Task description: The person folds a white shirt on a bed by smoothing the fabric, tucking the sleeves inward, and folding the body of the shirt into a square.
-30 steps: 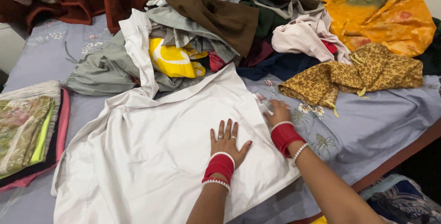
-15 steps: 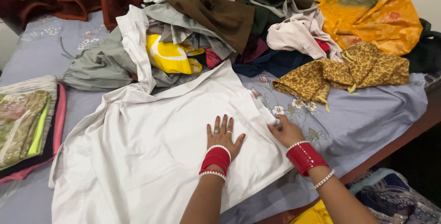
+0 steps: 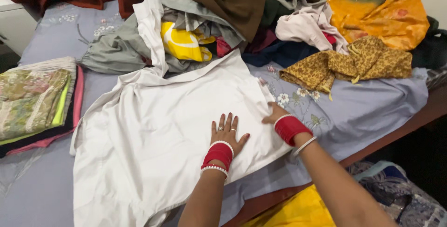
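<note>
Two hands are working on the white garment, which is lying spread across the lavender floral bedsheet near the front edge of the bed. We are pressing our left hand flat on the cloth, fingers fanned wide and holding nothing, while our right hand is resting at the garment's right edge; its fingers are mostly hidden behind the wrist and red bangles, so we cannot tell whether they are pinching the hem or merely lying on it. We are judging the garment to be light, thin and soft, a little slick by its sheen, so it is likely sliding and wrinkling easily under a palm rather than keeping a shape. The seams, the side edges and the long strip trailing up toward the heap are looking like the surest places to take hold, since the middle would only bunch. No baskets or boxes are showing. Serving in their place, a neat stack of folded clothes is sitting at the left, well apart from the hands, with green patterned fabric on top and pink and black layers beneath. Behind the garment, a loose pile is holding a yellow printed piece, a brown cloth, a mustard patterned garment and an orange floral fabric.
</note>
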